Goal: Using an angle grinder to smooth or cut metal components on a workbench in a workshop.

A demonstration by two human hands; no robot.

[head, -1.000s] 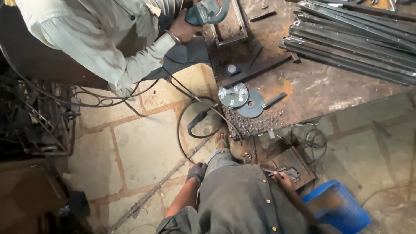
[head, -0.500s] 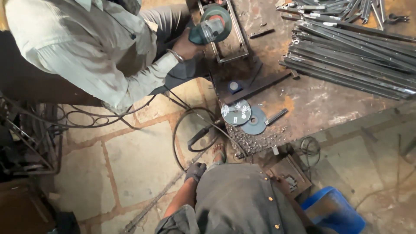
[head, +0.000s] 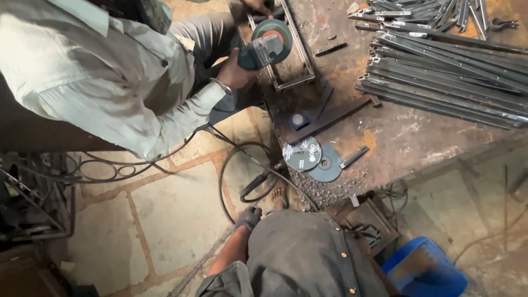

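Left hand [head: 248, 218]: in a dark glove, hanging low beside the person's own grey-clad body, above the stone floor [head: 176, 214]; its grip is curled loosely and closed on nothing that shows.
Right hand: hidden by the body; I cannot tell its grip.
Nearest things: a black cable [head: 231, 170] loops over the floor just ahead of the gloved hand, with a dark handle-like piece [head: 256, 186] lying inside the loop.
Cutting discs: two round discs [head: 302, 153] lie overlapping at the near edge of the surface [head: 407, 137], a rusty metal plate, with grit scattered just below them.
Flat bars: a short bar [head: 354, 157] lies just right of the discs; a long dark bar [head: 335, 114] runs slantwise above them.
Steel rods: a bundle of long rods [head: 451, 88] covers the far right corner of the surface.
Co-worker: a person in a pale shirt [head: 99, 77] crouches at the left edge of the surface, one hand [head: 234, 71] gripping a green angle grinder [head: 267, 44] set against a metal frame [head: 291, 49].
Blue tub: a blue container [head: 423, 272] stands on the floor, right of the body.
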